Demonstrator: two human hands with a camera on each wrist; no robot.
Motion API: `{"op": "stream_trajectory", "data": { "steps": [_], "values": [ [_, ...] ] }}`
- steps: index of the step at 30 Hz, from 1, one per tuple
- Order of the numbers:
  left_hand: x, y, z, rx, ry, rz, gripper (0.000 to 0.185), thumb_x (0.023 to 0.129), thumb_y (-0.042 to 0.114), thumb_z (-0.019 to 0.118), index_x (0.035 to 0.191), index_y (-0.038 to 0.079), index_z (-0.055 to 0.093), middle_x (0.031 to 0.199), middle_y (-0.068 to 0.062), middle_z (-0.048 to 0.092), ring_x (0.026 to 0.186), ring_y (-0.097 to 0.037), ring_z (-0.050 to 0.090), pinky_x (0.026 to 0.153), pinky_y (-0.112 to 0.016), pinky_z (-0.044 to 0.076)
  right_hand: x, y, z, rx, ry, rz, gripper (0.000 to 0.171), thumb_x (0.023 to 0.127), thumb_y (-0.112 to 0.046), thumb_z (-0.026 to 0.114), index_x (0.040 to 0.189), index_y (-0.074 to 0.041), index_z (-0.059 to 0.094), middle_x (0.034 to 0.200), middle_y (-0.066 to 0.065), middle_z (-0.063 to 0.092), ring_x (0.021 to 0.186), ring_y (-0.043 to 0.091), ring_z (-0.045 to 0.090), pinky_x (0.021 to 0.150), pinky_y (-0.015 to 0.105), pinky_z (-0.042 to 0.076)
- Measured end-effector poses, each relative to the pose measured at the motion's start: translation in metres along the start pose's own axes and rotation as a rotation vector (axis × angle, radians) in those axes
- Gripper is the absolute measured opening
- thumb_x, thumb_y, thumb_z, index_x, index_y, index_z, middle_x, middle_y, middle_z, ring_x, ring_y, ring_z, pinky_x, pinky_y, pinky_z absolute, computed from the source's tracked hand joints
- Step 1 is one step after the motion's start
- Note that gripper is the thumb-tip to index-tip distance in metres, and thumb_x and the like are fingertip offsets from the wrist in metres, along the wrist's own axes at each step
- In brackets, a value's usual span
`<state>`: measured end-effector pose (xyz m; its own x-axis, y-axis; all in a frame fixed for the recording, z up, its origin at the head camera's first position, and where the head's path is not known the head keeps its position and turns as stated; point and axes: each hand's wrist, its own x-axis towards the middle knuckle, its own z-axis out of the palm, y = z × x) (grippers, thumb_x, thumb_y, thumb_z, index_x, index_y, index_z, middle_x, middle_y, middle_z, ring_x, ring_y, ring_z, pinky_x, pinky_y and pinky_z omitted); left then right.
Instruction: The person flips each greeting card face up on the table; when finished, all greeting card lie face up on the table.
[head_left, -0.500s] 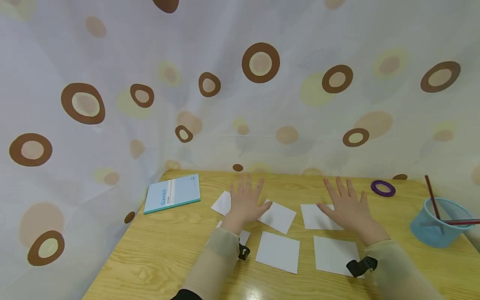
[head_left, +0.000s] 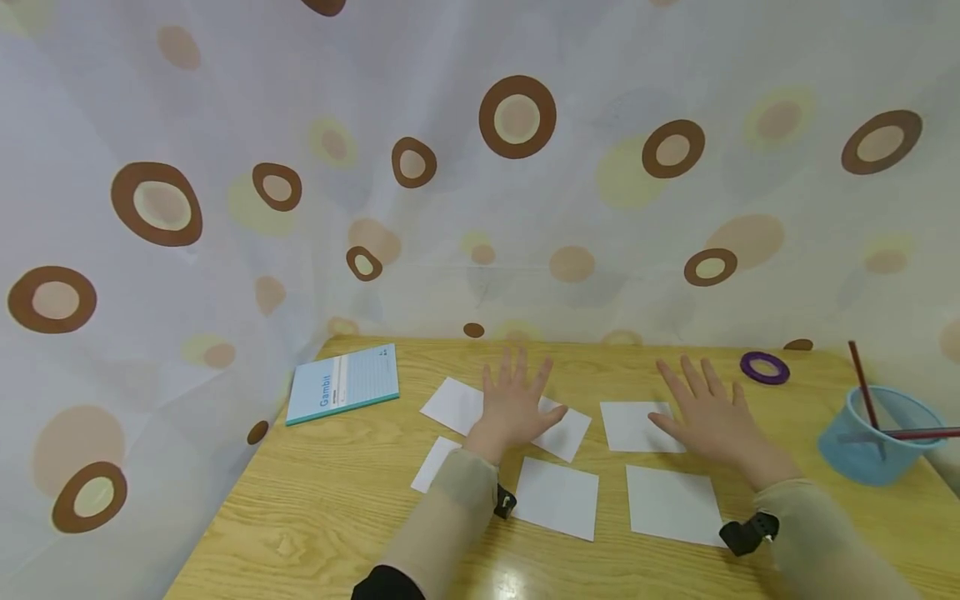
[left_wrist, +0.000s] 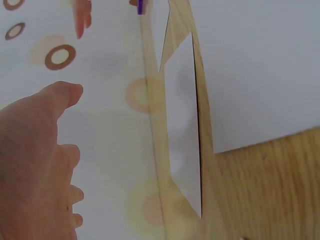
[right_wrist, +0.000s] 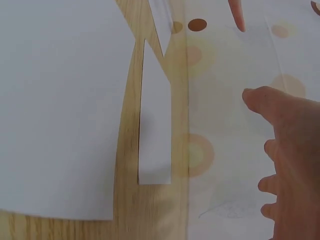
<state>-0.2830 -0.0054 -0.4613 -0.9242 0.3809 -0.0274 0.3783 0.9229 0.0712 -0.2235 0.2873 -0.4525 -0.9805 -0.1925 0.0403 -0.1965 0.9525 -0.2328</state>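
Note:
Several white rectangular paper sheets lie on the wooden table, two of them the front middle sheet (head_left: 557, 497) and the front right sheet (head_left: 672, 504). My left hand (head_left: 513, 412), fingers spread and palm down, is held over the back left sheets, partly covering one sheet (head_left: 455, 404) and another (head_left: 567, 431). My right hand (head_left: 712, 421) is spread likewise beside and partly over the back right sheet (head_left: 633, 427). In the left wrist view the left hand (left_wrist: 37, 155) stands apart from the paper, holding nothing. The right wrist view shows the right hand (right_wrist: 295, 155) raised off the table too.
A blue notebook (head_left: 345, 385) lies at the back left of the table (head_left: 315, 517). At the back right is a purple ring (head_left: 765, 367). A light blue bucket (head_left: 873, 450) with dark red sticks stands near the right edge. A dotted curtain (head_left: 450, 225) hangs behind.
Both spread hands have shifted to the right, uncovering more of the left sheets. The sheets have stayed in place, and the head view has tilted slightly.

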Motion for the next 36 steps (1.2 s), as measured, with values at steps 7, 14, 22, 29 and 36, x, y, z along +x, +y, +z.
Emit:
{"op": "stream_trajectory", "data": {
  "steps": [7,14,22,29,36],
  "values": [
    [0.002,0.012,0.011,0.064,-0.019,0.049,0.08,0.093,0.076,0.03,0.159,0.04,0.001,0.168,-0.008,-0.005,0.154,-0.034,-0.006,0.12,-0.065,0.009,-0.003,0.012,0.002,0.038,0.005,-0.084,0.087,0.097,-0.053,0.055,0.161,-0.02,0.006,0.163,0.028,0.006,0.147,0.054,-0.001,0.104,0.084,0.001],
    [0.004,0.024,0.013,0.037,-0.048,0.09,0.082,0.092,0.076,0.035,0.159,0.041,0.003,0.168,-0.006,-0.002,0.155,-0.033,-0.004,0.12,-0.065,0.01,-0.008,0.025,0.006,0.092,-0.012,-0.165,0.086,0.097,-0.046,0.059,0.161,-0.024,0.006,0.162,0.028,0.01,0.148,0.052,-0.001,0.105,0.082,0.0],
    [0.009,0.033,0.019,-0.016,-0.082,0.161,0.08,0.094,0.073,0.037,0.159,0.04,0.004,0.169,-0.006,-0.001,0.155,-0.032,-0.002,0.12,-0.065,0.01,-0.01,0.04,0.013,0.079,-0.036,-0.214,0.086,0.096,-0.045,0.062,0.161,-0.029,0.007,0.161,0.028,0.017,0.148,0.053,0.004,0.107,0.08,0.003],
    [0.008,0.043,0.016,0.037,-0.119,0.192,0.079,0.093,0.073,0.039,0.158,0.043,0.004,0.169,-0.002,0.001,0.155,-0.032,-0.001,0.118,-0.066,0.013,-0.009,0.051,0.02,0.045,-0.08,-0.25,0.086,0.093,-0.051,0.062,0.16,-0.033,0.012,0.16,0.027,0.023,0.148,0.052,0.01,0.106,0.08,0.007],
    [0.007,0.052,0.017,0.064,-0.157,0.232,0.079,0.092,0.075,0.038,0.158,0.045,0.005,0.169,0.001,0.001,0.155,-0.031,-0.001,0.119,-0.065,0.012,-0.006,0.055,0.025,0.0,-0.095,-0.254,0.082,0.091,-0.055,0.062,0.159,-0.034,0.02,0.158,0.025,0.029,0.145,0.053,0.018,0.104,0.082,0.009]
  ]
}}
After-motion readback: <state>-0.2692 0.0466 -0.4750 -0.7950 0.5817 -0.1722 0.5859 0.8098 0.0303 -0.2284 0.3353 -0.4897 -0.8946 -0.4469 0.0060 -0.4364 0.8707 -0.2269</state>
